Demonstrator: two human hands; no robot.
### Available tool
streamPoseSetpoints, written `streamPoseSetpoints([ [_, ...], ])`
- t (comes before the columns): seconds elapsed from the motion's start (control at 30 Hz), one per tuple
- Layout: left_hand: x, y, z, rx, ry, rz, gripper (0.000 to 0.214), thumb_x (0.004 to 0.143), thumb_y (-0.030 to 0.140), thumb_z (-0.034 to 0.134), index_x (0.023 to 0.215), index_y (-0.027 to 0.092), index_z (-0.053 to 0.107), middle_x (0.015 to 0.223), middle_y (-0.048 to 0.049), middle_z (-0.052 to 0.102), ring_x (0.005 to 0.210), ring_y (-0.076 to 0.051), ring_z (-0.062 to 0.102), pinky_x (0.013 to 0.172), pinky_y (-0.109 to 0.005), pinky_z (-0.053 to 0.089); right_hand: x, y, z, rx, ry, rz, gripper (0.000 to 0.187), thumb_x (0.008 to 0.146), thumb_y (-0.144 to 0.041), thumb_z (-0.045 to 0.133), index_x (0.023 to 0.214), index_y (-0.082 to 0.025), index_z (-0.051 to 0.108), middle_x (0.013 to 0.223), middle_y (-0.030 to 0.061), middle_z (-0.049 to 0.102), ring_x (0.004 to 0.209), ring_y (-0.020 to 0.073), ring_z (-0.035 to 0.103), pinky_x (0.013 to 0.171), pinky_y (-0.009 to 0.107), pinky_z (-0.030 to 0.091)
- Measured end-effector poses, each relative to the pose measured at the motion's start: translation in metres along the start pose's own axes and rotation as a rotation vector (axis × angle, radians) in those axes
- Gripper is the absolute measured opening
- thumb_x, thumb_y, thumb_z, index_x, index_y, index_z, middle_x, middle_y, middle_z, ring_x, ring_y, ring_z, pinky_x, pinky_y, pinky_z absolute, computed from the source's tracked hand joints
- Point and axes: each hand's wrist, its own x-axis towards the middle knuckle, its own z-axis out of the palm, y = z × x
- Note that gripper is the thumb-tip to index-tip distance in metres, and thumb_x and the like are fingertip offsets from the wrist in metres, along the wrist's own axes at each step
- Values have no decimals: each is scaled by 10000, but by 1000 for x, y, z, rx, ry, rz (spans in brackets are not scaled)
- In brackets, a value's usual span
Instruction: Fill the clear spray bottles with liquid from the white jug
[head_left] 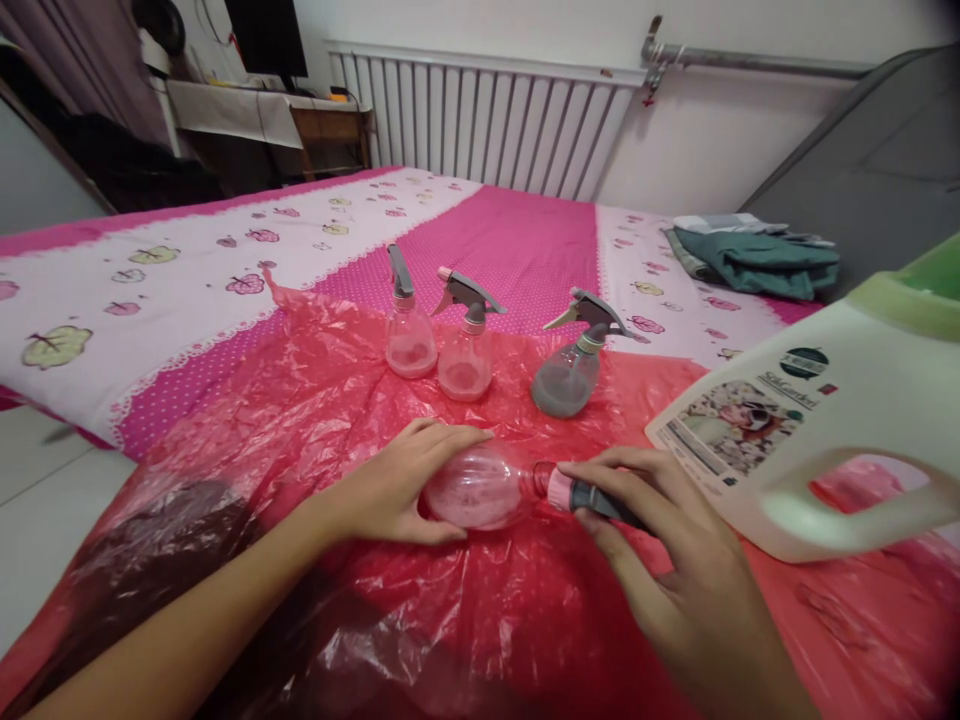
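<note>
Grip: left hand [397,485] cups the belly of the spray bottle [480,492], right hand [660,545] pinches its collar. It lies sideways on the red sheet [300,410], detergent jug [832,400] at 3 o'clock, three sprayers [465,368] at 12. Probably light, thin, slippery, so hold the belly.

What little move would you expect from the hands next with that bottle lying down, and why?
Probably a twist of the spray head by the right hand, while the left hand steadies the bottle. The bottle lies on its side on the red plastic sheet, the left hand cups its body, and the right fingers pinch the grey head beside the pink collar.
</note>
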Motion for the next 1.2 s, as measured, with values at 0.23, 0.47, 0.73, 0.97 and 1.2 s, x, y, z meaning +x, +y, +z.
streamPoseSetpoints([
  [0.23,-1,-1,1,34,-13,17,931,856,538,821,1630,296,364,1518,-163,620,1347,-401,600,1158,-623,458,0,-3,5,22,149,106,246,977,-306,698,1218,-348,669,1048,-34,766,905,160,757,770,286,611],
  [0.47,-1,-1,1,44,-17,17,924,862,545,818,1632,280,381,1522,-166,621,1334,-396,611,1154,-599,466,3,1,3,1,144,91,186,981,-339,698,1166,-321,702,1032,-21,800,890,180,779,746,292,626],
  [0.73,-2,-1,0,29,-15,-12,932,886,541,802,1642,275,327,1562,-184,575,1365,-402,596,1158,-601,473,3,6,-9,41,-124,-9,507,1020,-218,619,1495,-378,540,1286,1,762,1105,163,770,940,319,644],
  [0.97,-2,-1,1,34,-9,7,950,885,554,804,1657,301,313,1548,-173,585,1357,-400,603,1160,-606,471,7,0,-10,-70,99,24,301,989,-268,633,1281,-303,695,1130,4,818,949,180,804,808,294,656],
  [1.2,-2,0,1,39,-12,17,944,887,559,804,1652,290,320,1547,-177,589,1358,-398,602,1152,-598,475,5,5,-18,-35,40,2,341,1009,-279,654,1337,-366,691,1213,-34,808,1029,163,794,820,253,644],
])
